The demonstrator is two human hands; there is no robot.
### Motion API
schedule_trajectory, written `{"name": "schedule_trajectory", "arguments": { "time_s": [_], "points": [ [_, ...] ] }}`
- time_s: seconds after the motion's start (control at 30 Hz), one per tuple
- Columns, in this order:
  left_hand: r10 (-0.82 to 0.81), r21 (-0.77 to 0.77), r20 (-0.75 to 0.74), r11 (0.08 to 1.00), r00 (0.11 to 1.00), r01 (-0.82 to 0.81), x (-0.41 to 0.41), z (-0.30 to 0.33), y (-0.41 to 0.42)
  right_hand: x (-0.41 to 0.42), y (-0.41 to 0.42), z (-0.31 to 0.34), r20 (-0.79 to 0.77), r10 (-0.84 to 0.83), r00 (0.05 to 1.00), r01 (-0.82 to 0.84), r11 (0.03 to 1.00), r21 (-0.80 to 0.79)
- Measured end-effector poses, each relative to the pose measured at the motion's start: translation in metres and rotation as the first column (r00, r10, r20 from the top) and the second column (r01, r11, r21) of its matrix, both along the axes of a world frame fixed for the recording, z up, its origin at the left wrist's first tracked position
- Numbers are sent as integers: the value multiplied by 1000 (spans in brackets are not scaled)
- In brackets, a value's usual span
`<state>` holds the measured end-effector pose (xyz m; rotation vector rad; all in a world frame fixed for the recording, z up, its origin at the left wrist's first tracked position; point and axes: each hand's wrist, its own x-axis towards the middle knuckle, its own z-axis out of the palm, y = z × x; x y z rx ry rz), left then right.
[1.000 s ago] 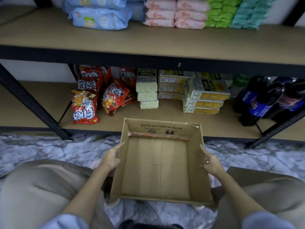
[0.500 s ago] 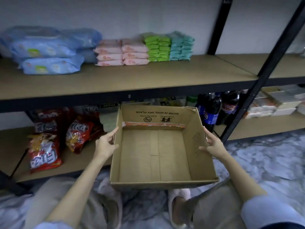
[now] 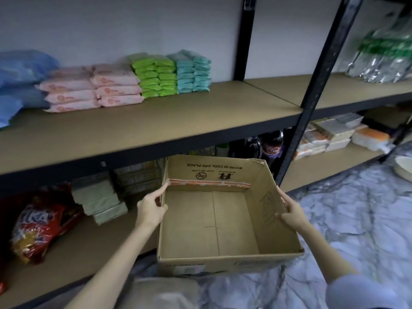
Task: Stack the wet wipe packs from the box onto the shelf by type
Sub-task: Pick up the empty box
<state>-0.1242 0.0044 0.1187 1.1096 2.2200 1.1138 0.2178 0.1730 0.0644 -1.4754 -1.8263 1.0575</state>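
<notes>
An empty cardboard box is held up in front of the lower shelf. My left hand grips its left wall, thumb inside and fingers along the outside. On the right wall my right hand holds it the same way. The wet wipe packs lie stacked by colour on the middle shelf: large blue packs at the far left, then pink packs, green packs and teal packs.
Red snack bags, cracker boxes and soda bottles fill the lower shelf. A black upright post stands just right of the box. More packets sit on the right-hand shelves. The floor is marble-patterned.
Both hands have lifted the box off the floor while keeping their hold on its side walls. My view has risen and turned right, bringing the wipe shelf into full sight.
</notes>
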Motion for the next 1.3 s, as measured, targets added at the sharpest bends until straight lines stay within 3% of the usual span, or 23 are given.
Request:
{"name": "schedule_trajectory", "arguments": {
  "time_s": [0.2,0.3,0.4,0.43,0.5,0.57,0.63,0.77,1.0,1.17,1.3],
  "points": [
    [-52,-381,132,919,990,99,-6,-27,9,-6,16,-23,76,54,996,-53,999,-13],
    [40,-373,215,927,976,45,0,-41,3,1,18,-23,111,18,994,-16,1000,-12],
    [104,-322,273,947,956,-11,5,-51,-2,22,-9,-27,425,-159,891,186,982,-22],
    [106,-310,297,951,949,-9,8,-53,-3,25,-26,-35,421,-258,869,302,952,-40],
    [59,-300,305,953,950,37,18,-60,-5,20,-62,-56,108,-441,891,454,876,-163],
    [-32,-301,277,946,960,118,41,-68,-8,12,-88,-81,-183,-520,834,475,846,-242],
    [-61,-276,302,950,951,149,72,-78,-13,7,-115,-93,-289,-563,774,490,822,-290],
    [-88,-216,374,960,923,178,137,-103,-24,31,-154,-99,-332,-648,685,557,760,-335],
    [-118,-311,448,909,886,279,218,-140,-32,124,-206,-134,-54,-791,610,720,581,-380],
    [9,-394,541,886,841,244,219,-164,-22,124,-184,-141,-57,-744,666,688,642,-340],
    [9,-319,669,907,743,276,196,-178,6,107,-149,-144,-69,-738,672,675,647,-355]
  ]
}}
